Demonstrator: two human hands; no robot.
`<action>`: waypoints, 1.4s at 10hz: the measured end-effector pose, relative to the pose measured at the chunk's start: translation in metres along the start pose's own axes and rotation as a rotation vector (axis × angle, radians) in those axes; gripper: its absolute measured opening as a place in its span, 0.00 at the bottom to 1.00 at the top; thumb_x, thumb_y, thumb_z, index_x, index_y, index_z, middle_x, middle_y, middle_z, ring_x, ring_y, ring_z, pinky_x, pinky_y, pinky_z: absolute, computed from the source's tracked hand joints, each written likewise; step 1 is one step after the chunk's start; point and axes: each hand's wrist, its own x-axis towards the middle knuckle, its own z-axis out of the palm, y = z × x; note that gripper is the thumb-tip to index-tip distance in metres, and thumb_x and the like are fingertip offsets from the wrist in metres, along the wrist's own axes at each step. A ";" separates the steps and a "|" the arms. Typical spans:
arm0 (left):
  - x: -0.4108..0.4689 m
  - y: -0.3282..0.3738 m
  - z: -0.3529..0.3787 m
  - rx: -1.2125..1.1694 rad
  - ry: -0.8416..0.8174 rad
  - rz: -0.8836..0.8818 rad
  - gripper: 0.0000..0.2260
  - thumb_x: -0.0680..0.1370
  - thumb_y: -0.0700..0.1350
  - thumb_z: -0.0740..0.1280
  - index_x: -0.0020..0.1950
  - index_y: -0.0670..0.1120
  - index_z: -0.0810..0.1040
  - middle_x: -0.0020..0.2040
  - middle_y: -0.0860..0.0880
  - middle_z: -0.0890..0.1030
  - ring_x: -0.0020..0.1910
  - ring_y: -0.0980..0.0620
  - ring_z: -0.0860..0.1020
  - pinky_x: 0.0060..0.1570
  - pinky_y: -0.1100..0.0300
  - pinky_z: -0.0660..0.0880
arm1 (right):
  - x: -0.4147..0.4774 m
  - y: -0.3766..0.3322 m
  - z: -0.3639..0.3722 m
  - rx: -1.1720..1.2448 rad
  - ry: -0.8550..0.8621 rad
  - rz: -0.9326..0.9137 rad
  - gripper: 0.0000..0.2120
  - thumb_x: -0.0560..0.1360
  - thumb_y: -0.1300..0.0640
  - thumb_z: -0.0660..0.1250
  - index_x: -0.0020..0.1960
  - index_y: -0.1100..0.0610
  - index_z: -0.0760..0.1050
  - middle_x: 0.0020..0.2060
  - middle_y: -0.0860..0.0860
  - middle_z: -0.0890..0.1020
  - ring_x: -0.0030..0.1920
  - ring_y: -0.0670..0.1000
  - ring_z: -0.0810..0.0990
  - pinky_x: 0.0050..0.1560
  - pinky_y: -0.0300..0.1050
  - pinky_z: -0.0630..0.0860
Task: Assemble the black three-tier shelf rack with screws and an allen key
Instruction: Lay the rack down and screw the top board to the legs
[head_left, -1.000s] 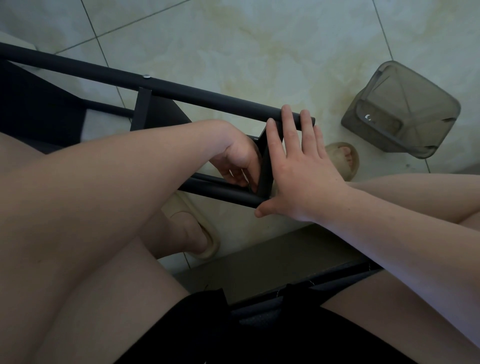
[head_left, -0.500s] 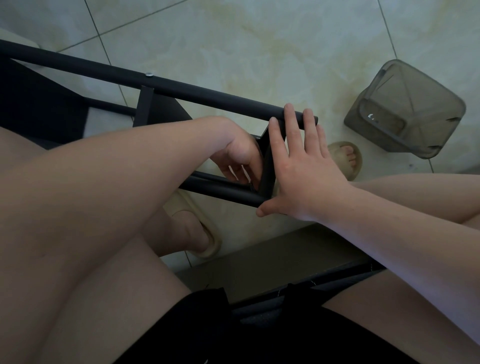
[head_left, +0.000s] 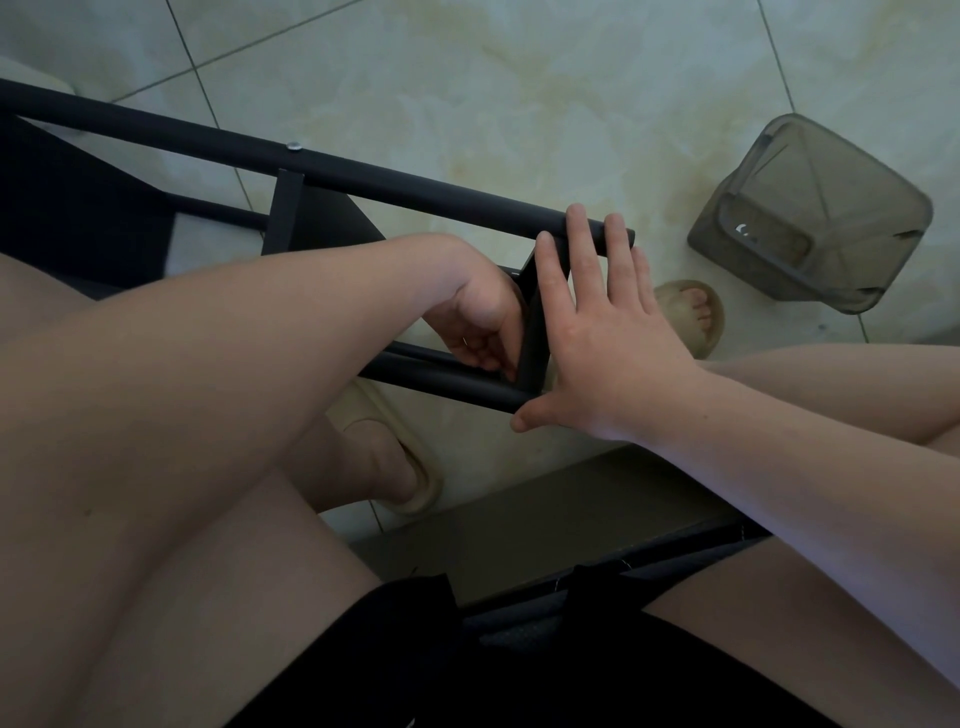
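The black tubular metal shelf rack (head_left: 415, 192) lies across the frame's centre on pale floor tiles (head_left: 519, 78), the right hand (head_left: 613, 353) flat, fingers straight, bracing its end while the left hand (head_left: 483, 317) curls at the lower tube (head_left: 441, 376), contents hidden: probably screw-fastening, needing steady alignment next.

You are holding your right hand (head_left: 608, 338) flat, fingers straight and spread, thumb out. You are bending your left hand (head_left: 480, 317) downward at the wrist, fingers curled underneath.

Black rack (head_left: 415, 192) — grey bin (head_left: 810, 218) — beige slippers (head_left: 410, 467).
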 end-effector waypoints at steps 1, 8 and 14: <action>0.000 0.000 0.000 -0.042 -0.005 0.023 0.13 0.76 0.36 0.69 0.61 0.41 0.80 0.46 0.47 0.82 0.42 0.54 0.79 0.47 0.60 0.75 | 0.000 0.000 0.000 -0.001 -0.004 0.000 0.73 0.61 0.26 0.74 0.80 0.59 0.29 0.77 0.61 0.27 0.77 0.68 0.28 0.78 0.62 0.35; 0.002 -0.001 0.002 -0.052 -0.003 -0.001 0.09 0.77 0.36 0.68 0.56 0.41 0.80 0.38 0.50 0.81 0.38 0.54 0.76 0.45 0.61 0.74 | 0.001 0.000 0.001 -0.005 0.003 -0.003 0.73 0.61 0.26 0.74 0.80 0.60 0.29 0.77 0.61 0.28 0.77 0.68 0.29 0.79 0.63 0.35; 0.003 -0.005 0.000 -0.040 -0.010 -0.010 0.03 0.77 0.39 0.69 0.49 0.44 0.81 0.36 0.52 0.81 0.35 0.55 0.75 0.42 0.62 0.73 | 0.000 0.000 0.001 -0.001 -0.002 -0.003 0.73 0.61 0.26 0.74 0.80 0.59 0.29 0.77 0.61 0.27 0.77 0.68 0.28 0.79 0.63 0.36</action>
